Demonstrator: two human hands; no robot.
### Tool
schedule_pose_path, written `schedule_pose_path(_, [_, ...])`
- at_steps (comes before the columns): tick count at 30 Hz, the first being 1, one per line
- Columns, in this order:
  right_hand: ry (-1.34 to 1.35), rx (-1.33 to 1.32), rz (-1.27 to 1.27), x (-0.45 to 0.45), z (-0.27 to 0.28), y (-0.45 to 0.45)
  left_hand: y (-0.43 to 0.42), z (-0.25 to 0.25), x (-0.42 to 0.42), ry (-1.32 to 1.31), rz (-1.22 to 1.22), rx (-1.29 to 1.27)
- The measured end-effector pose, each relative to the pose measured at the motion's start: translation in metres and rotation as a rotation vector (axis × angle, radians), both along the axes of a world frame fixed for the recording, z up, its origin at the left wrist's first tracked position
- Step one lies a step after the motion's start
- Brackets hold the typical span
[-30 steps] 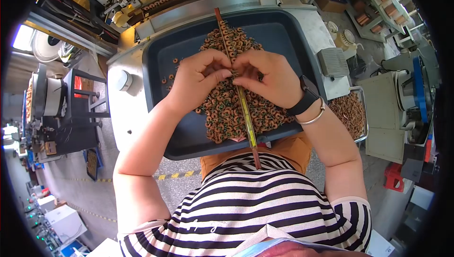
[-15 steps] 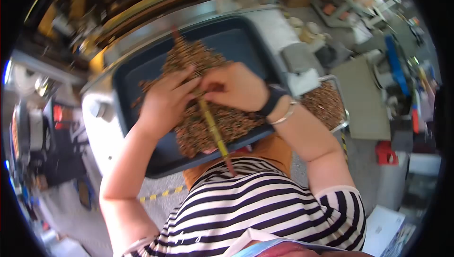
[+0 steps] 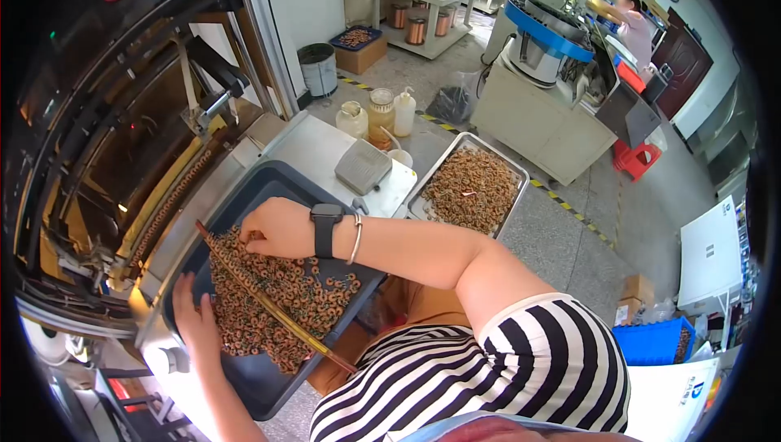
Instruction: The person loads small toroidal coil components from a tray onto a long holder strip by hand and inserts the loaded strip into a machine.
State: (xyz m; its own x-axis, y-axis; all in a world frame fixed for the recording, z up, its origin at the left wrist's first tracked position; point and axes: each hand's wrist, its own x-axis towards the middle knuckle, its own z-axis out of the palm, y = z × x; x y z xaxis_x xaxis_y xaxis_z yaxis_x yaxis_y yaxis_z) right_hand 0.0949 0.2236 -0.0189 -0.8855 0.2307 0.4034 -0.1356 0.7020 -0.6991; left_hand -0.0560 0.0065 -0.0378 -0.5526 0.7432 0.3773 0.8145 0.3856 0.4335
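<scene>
A dark grey tray holds a heap of small copper-coloured rings, apparently wire-wound. Across the heap lies a thin rod, yellow in the middle with reddish ends; rings cluster along its upper part, and I cannot tell whether they are threaded on it. My left hand is at the tray's left side with fingers apart, beside the rings. Over the far part of the heap, my right hand has its fingers curled near the rod's upper end. Whatever its fingertips pinch is too small or hidden to name.
A machine with a lit interior stands at the left. Right of the tray are a grey box and a metal tray of similar rings. Jars stand behind. A person works at the back right beside a bowl feeder.
The view has swung toward the right and sharpened. My left hand has moved away from the rod to the tray's left side. My right hand stays over the rings, near the rod's upper end.
</scene>
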Motion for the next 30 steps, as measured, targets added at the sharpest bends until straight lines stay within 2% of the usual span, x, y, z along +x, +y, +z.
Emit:
schedule_pose_path(1, [-0.112,0.158,-0.028,-0.005,-0.005,0.003,-0.006,-0.017,-0.013,0.029,-0.002,-0.074])
schedule_pose_path(3, [-0.289,0.433,-0.053,-0.013,-0.022,0.007,-0.003,-0.014,-0.009,-0.050,-0.055,-0.238])
schedule_pose_path(7, [-0.246,0.516,-0.091,-0.011,-0.044,0.001,0.007,-0.007,0.010,0.079,-0.030,-0.208])
schedule_pose_path(9, [-0.391,0.446,0.002,-0.009,-0.032,0.004,0.008,-0.005,0.009,0.037,-0.019,-0.217])
schedule_pose_path(10, [-0.367,0.433,0.000,-0.008,-0.033,0.007,0.008,-0.004,0.006,-0.007,-0.013,-0.223])
schedule_pose_path(11, [-0.332,0.403,-0.012,-0.008,-0.035,0.011,0.009,-0.013,-0.002,0.093,-0.068,-0.139])
schedule_pose_path(13, [-0.245,0.397,0.007,-0.011,-0.043,0.019,0.008,-0.020,-0.010,-0.020,-0.044,-0.126])
schedule_pose_path(16, [-0.257,0.272,-0.061,-0.009,-0.042,0.023,0.010,-0.022,-0.010,-0.044,-0.022,-0.103])
schedule_pose_path(17, [-0.354,0.307,-0.022,-0.010,-0.038,0.026,0.010,-0.019,-0.009,-0.009,-0.025,-0.105])
schedule_pose_path(19, [-0.211,0.239,-0.105,-0.007,-0.036,0.023,0.010,-0.025,-0.015,0.012,-0.070,-0.041])
schedule_pose_path(21, [-0.206,0.158,-0.112,-0.010,-0.040,0.027,0.010,-0.019,-0.011,0.043,-0.060,-0.104])
schedule_pose_path(22, [-0.159,0.216,-0.109,-0.011,-0.041,0.028,0.011,-0.016,-0.009,-0.050,-0.058,-0.096])
schedule_pose_path(23, [-0.136,0.150,-0.064,-0.011,-0.045,0.031,0.011,-0.015,-0.005,-0.150,-0.061,-0.089])
schedule_pose_path(25, [-0.168,0.000,-0.059,-0.011,-0.041,0.033,0.013,-0.013,-0.008,-0.075,-0.064,-0.188])
schedule_pose_path(30, [-0.202,-0.198,-0.017,-0.006,-0.023,0.024,0.016,-0.020,-0.015,-0.071,-0.067,-0.182])
